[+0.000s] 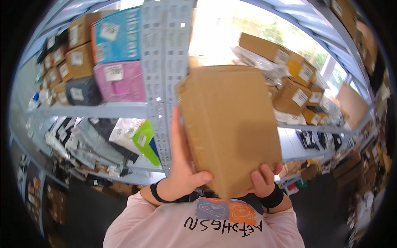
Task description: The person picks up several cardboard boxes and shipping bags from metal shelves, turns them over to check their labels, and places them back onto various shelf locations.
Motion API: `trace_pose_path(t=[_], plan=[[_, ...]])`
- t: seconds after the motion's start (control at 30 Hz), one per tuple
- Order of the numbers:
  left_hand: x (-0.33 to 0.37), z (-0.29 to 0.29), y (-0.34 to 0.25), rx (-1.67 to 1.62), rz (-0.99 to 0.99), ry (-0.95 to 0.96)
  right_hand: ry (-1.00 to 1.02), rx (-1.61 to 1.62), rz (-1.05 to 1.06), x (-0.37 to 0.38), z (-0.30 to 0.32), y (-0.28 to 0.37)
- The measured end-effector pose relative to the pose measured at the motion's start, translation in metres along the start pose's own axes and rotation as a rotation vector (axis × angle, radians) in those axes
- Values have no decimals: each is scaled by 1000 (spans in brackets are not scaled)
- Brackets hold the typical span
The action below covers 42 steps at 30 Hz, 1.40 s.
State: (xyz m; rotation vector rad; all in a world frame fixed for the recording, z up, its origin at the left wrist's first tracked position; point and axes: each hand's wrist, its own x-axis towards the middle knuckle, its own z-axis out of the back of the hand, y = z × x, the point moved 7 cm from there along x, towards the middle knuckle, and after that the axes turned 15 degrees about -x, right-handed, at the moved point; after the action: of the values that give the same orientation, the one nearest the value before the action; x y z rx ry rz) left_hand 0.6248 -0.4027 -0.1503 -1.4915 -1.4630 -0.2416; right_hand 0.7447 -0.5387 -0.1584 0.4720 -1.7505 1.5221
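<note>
A plain brown cardboard box (pixel 231 128) is held up in front of the person's chest, slightly tilted, with its broad face toward the view and a patch of shadow on the lower right of that face. Both hands are clamped on it. The grip of the left hand (pixel 180 166) is spread wide, its fingers reaching up along the box's left side and its thumb pressed over the front near the lower left corner. The grip of the right hand (pixel 264 182) is more curled, with fingertips against the lower right corner; the parts of both hands behind the box cannot be seen. The box thus sits between the two hands and rises well above them. A black wristband (pixel 156 193) circles the left wrist, and a pale pink shirt (pixel 153 227) fills the lower edge. Beyond the box, a perforated metal post (pixel 165 53) stands just to its left, and the box covers part of the shelving behind. Left of the post, a blue box (pixel 118 35) rests on a pink box (pixel 122 80), beside a dark wrapped parcel (pixel 82 91) and a stack of brown cartons (pixel 80 60). On the level below lies a white and green bag (pixel 142 138). To the right, labelled brown boxes (pixel 291 97) are piled near crumpled clear plastic (pixel 264 66).
</note>
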Motion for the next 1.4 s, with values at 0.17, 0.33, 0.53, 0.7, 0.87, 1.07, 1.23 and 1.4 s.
trace_pose_path(t=[0.17, 0.33, 0.53, 0.7, 0.87, 1.07, 1.23, 1.4], plan=[[-10, 19, 47, 58, 49, -8, 0, -245, 170, -42, -4, -11], [21, -63, 66, 205, -241, -146, -119, -244, 57, -94, 32, -46], [-22, -113, 142, 268, 5, 75, -48, -88, 27, -157, 120, -118], [-54, -240, 220, -34, 74, 344, 113, -7, -279, -232, 205, -200], [-111, -374, 317, -276, 339, 513, 432, -228, -515, -319, 300, -263], [-157, -492, 397, -231, 289, 669, 656, -284, -693, -412, 385, -338], [-161, -555, 436, -144, 220, 803, 607, -250, -918, -477, 403, -382], [-147, -590, 496, -89, 196, 829, 610, -198, -893, -526, 378, -437]])
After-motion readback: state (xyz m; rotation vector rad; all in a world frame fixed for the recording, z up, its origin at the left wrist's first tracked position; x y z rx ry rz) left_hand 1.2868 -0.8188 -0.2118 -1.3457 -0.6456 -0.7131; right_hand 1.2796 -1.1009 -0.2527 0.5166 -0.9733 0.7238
